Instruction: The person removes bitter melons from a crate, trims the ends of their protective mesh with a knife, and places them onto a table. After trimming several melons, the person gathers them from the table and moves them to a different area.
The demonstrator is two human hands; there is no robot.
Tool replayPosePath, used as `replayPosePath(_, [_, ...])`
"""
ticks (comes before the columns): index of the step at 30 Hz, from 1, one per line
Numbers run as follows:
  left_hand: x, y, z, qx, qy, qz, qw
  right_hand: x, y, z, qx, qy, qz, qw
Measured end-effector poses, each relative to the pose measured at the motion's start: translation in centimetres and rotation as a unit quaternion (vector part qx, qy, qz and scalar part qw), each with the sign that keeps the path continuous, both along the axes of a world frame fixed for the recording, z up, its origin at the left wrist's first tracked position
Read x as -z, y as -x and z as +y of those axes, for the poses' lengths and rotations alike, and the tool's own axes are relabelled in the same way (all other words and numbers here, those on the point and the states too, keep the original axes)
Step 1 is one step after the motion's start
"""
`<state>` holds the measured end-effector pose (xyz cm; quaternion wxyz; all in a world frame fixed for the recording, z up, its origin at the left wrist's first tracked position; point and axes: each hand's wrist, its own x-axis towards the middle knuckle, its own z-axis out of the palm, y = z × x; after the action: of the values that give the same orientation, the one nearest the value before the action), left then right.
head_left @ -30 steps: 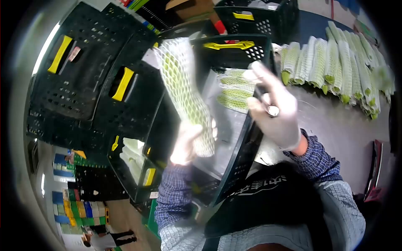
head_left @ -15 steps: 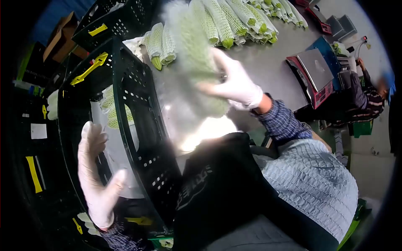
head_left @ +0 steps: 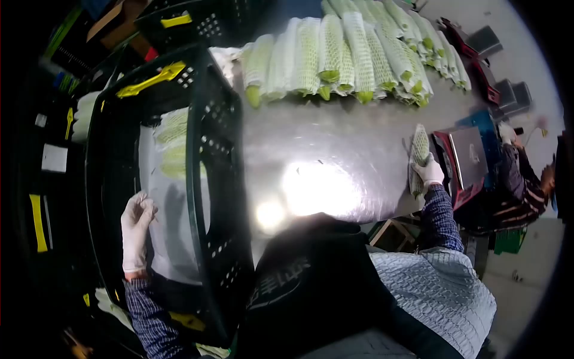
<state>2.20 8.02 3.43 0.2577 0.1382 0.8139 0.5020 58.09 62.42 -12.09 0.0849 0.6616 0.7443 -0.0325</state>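
Observation:
My left hand (head_left: 139, 230), in a white glove, is over the dark crate (head_left: 215, 197), its fingers drawn together; whether anything is between them is too small to tell. Inside the crate, net-wrapped green vegetables (head_left: 173, 143) lie on a white sheet (head_left: 176, 233). My right hand (head_left: 429, 171), also gloved, is wrapped round a single net-wrapped vegetable (head_left: 420, 146) at the table's right side, beside a red scale (head_left: 457, 158). Several more wrapped vegetables (head_left: 329, 60) lie in a row along the far part of the metal table (head_left: 281, 143).
Another dark crate (head_left: 206, 27) with a yellow handle stands at the upper left, near a cardboard box (head_left: 122, 27). More crates are stacked at the far left. Beyond the scale, a person in a striped top (head_left: 520, 185) is at the right.
My right hand has moved right, from the blurred vegetable near the crate to one beside the scale. My left hand's spread fingers have closed together. The view has shifted.

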Motion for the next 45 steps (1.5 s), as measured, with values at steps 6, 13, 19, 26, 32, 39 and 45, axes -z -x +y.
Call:
replayPosePath(6, [1.1,1.2,-0.5,0.000,0.001,-0.017,1.000,-0.8,0.0,0.5,0.020,-0.076,-0.043,0.996])
replayPosePath(13, [1.3,1.6,-1.0,0.073,0.018,0.005,0.997,0.2,4.6,-1.8,-0.166,-0.062,0.131,0.975])
replayPosePath(19, [-0.7,0.9,2.0,0.056,-0.021,0.002,0.998,-2.3,16.2,-13.4,-0.290,0.047,0.132,0.947])
replayPosePath(26, [-6.5,0.5,4.6,0.133,-0.143,0.074,0.978,-3.0,21.7,-21.2,-0.353,0.153,0.143,0.912])
replayPosePath(32, [-13.3,-1.9,11.8,0.241,-0.127,0.134,0.953,-5.4,19.0,-21.7,-0.400,0.123,0.250,0.873])
replayPosePath(39, [-15.2,-5.8,25.2,0.386,-0.056,0.058,0.919,-5.0,13.2,-14.0,-0.310,0.098,0.349,0.879])
replayPosePath(45, [-4.5,-6.2,41.3,0.319,-0.056,0.131,0.937,-8.3,11.8,-5.4,-0.309,0.080,0.427,0.846])
